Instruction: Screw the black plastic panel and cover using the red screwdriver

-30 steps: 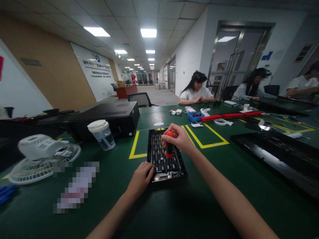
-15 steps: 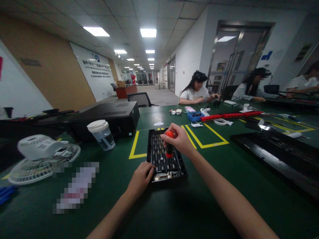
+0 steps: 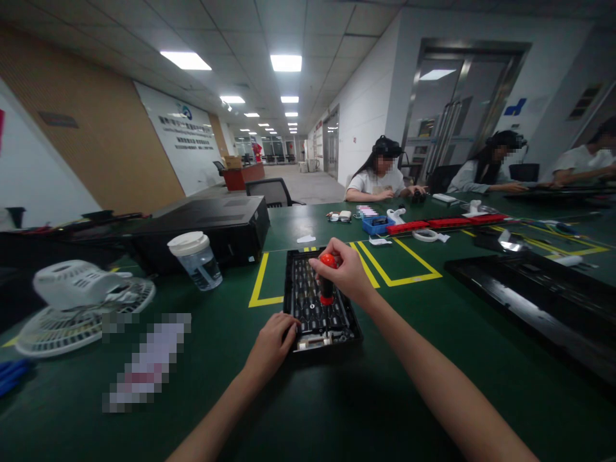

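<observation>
Red on top and black below, the screwdriver (image 3: 326,282) stands nearly upright in your right hand (image 3: 345,273), whose fingers are wrapped tight around the handle. Its thin tip points down into the black tray (image 3: 298,282), though I cannot tell just where it lands. The tray lies flat on the green desk (image 3: 337,404), midway along the near edge and a little in from it, with its far end crossing the yellow tape (image 3: 262,279). Your left hand (image 3: 272,343) is curled over the tray's near left corner, pinning it by the rim.

That single pinned corner is the weak spot. If you bear down and twist, the far end may pivot on the smooth desk. A tilted shaft could let the tip jump out and scratch the tray. It could also skid toward your left fingers, which sit close to the working spot. The small white part (image 3: 312,343) at the tray's near end looks loose enough to be knocked off. The lidded cup (image 3: 196,260) stands well apart to the left, so it is a lesser worry.
</observation>
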`<action>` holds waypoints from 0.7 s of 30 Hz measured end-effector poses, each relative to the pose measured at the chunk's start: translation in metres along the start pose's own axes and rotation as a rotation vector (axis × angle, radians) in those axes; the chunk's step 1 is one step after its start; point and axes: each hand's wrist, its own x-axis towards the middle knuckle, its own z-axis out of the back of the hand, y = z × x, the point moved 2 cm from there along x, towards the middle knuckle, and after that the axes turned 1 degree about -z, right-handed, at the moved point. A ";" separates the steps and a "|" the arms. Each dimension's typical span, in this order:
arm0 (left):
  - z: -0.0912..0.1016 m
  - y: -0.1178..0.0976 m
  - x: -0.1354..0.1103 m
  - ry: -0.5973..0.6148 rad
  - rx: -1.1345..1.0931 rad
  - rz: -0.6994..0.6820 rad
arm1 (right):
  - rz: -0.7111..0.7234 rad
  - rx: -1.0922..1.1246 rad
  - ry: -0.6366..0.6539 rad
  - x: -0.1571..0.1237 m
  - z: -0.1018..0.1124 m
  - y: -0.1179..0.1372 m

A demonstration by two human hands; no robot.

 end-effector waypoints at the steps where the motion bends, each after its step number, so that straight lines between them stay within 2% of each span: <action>1: 0.000 0.000 0.000 -0.001 0.001 0.000 | 0.007 -0.013 -0.008 0.000 0.000 0.000; 10: -0.002 0.004 0.000 0.007 0.001 0.000 | 0.085 -0.223 -0.108 -0.001 -0.001 0.005; 21: 0.000 0.000 0.000 0.009 -0.014 0.002 | 0.141 -0.318 -0.190 -0.004 -0.005 0.005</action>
